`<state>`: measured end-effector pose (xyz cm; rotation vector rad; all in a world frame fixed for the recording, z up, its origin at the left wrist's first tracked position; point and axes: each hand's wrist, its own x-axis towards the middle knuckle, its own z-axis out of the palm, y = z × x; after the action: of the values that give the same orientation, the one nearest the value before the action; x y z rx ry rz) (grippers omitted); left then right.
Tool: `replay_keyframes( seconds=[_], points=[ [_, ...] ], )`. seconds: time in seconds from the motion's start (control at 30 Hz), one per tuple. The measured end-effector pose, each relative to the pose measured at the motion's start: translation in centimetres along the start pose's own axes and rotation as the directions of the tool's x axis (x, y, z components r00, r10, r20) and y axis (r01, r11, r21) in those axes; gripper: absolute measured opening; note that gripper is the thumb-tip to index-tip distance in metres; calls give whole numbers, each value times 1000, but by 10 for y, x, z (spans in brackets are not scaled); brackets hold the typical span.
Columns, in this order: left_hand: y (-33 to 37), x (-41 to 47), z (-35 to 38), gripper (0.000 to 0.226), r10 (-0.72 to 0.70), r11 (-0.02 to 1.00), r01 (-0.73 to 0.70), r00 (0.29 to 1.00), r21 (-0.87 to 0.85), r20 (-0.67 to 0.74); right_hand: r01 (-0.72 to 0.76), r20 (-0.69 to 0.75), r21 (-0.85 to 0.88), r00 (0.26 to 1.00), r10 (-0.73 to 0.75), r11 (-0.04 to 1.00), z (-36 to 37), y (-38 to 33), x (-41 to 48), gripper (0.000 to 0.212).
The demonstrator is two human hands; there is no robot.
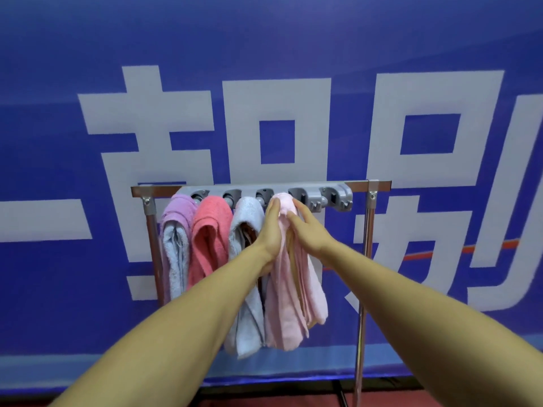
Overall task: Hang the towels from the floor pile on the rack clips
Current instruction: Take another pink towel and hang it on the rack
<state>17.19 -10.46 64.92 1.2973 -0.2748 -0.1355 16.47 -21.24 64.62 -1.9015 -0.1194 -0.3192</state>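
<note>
A grey clip strip (pixel 332 190) runs along the top bar of a metal rack (pixel 368 230). Three towels hang from its left clips: a lilac and grey towel (pixel 176 230), a coral towel (pixel 210 230) and a pale grey towel (pixel 245 318). A pink towel (pixel 293 304) hangs at the fourth clip. My left hand (pixel 271 230) lies flat against the pink towel's left side with straight fingers. My right hand (pixel 305 227) presses its right side near the top, fingers extended. The rightmost clip (pixel 333 198) holds nothing. The floor pile is out of view.
A blue banner with large white characters (pixel 264 113) stands right behind the rack. The rack's right post (pixel 363 318) runs down to a reddish floor (pixel 440 395) with a dark foot bar at the bottom.
</note>
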Motion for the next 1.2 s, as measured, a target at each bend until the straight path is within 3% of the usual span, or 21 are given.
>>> replay_keyframes(
  seconds=[0.17,0.3,0.5,0.73,0.87,1.03,1.2],
  points=[
    [-10,-4,3,56,-15,978,20,1000,-205,25,-23,10,100,1000,22,995,11,10,1,59],
    [-23,5,10,61,-11,931,5,1000,-364,-15,8,-51,-56,999,-11,998,-1,13,9,49],
    [-33,19,0,65,4,943,-5,1000,-332,-3,44,-68,-116,996,-52,992,0,13,9,49],
    [-27,19,-5,50,103,959,-100,995,-264,-5,23,-37,59,999,-21,998,13,21,6,54],
    [-25,23,-1,46,122,943,-113,993,-312,7,-3,-7,113,1000,3,994,14,20,5,53],
    [-25,19,0,58,133,982,-131,991,-135,1,27,-7,12,1000,-27,1000,9,20,3,56],
    [-17,22,5,75,177,981,-179,984,-69,-26,101,-35,-160,994,-108,982,12,16,10,55]
  ],
)
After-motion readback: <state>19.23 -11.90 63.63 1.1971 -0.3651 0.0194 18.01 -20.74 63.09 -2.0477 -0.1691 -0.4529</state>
